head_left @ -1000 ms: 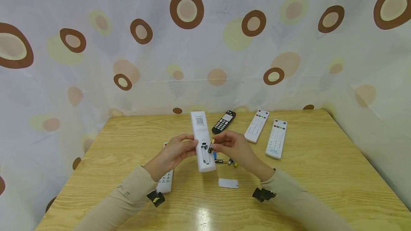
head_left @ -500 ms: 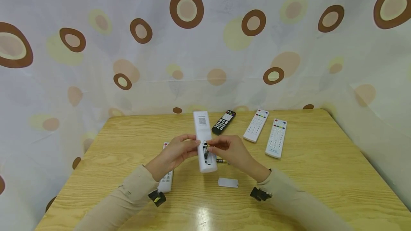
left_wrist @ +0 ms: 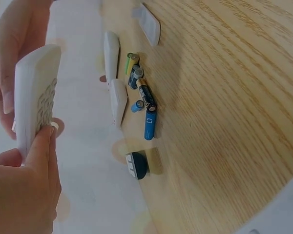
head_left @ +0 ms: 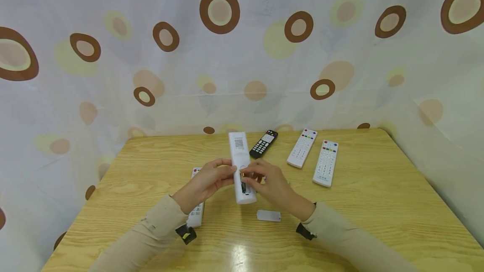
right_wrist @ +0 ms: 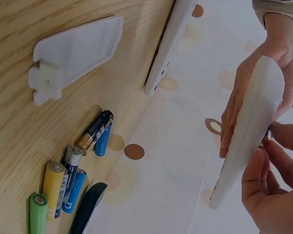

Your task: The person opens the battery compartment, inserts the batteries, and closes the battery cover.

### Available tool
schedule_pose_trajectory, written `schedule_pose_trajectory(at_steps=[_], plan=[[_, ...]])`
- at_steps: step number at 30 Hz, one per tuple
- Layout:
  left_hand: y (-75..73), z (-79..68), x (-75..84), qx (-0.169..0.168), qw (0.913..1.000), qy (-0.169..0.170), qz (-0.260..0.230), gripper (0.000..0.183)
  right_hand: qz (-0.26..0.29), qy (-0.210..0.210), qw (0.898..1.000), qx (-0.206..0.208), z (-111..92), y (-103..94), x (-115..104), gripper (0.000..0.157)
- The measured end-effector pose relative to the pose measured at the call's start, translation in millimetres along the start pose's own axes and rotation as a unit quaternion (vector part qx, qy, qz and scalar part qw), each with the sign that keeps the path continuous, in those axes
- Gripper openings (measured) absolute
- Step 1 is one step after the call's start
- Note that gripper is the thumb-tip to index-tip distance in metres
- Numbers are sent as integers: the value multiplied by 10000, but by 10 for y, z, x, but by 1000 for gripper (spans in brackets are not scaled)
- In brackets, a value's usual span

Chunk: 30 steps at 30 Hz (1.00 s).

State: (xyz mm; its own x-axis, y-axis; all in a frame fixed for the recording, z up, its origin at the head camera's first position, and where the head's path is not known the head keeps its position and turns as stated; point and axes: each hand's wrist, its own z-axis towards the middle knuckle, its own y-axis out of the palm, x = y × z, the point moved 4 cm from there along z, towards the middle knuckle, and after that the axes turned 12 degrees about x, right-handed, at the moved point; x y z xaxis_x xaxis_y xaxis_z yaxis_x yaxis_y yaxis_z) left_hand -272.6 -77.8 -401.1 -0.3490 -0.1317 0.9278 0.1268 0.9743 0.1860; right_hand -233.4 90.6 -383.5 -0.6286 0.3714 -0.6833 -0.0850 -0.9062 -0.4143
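My left hand (head_left: 209, 181) grips a white remote control (head_left: 238, 152) by its sides, its back with the printed code turned up toward me. The battery compartment in its lower part is uncovered. A black and gold battery (head_left: 243, 186) lies along that compartment, and the thumb and fingertips of my right hand (head_left: 274, 186) pinch its upper end. In the left wrist view the remote's button side shows, held above the table. The loose battery cover (right_wrist: 83, 48) lies on the table below the remote.
Several loose batteries (left_wrist: 145, 94) lie grouped on the wooden table (head_left: 340, 230), mostly hidden behind my right hand in the head view. A black remote (head_left: 263, 144) and two white remotes (head_left: 301, 148) lie farther back. Another white remote (head_left: 195, 217) is partly under my left wrist.
The right hand has brought the battery from beside the remote into the compartment, and its lower end has tipped down. The left hand has shifted slightly right with the remote.
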Motion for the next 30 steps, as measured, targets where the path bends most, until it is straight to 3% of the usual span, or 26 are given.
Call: schedule_pose_trajectory(at_steps=[5,9,14,23,27,30], plan=[[0,-3,0,-64,10000,-9,-55,32,-532,-664,9950,-517,-63,-21,-11,59],[-13,-20,6,-46,9999,-15,-98,32,-1016,-1340,9829,-753,-115,-42,-25,82],[5,-35,7,-67,9999,-37,-97,31,-1302,-1969,9694,-668,-142,-39,-30,82],[57,-60,-13,-88,9998,1,-175,20,-1502,-2666,9513,-371,-187,-61,-34,83],[62,-70,-11,-48,9998,30,-204,20,-1755,-2773,9438,-389,-209,-59,-1,82],[57,-62,-28,-21,9998,63,-201,21,-1810,-2612,9466,-549,-202,-79,27,79]])
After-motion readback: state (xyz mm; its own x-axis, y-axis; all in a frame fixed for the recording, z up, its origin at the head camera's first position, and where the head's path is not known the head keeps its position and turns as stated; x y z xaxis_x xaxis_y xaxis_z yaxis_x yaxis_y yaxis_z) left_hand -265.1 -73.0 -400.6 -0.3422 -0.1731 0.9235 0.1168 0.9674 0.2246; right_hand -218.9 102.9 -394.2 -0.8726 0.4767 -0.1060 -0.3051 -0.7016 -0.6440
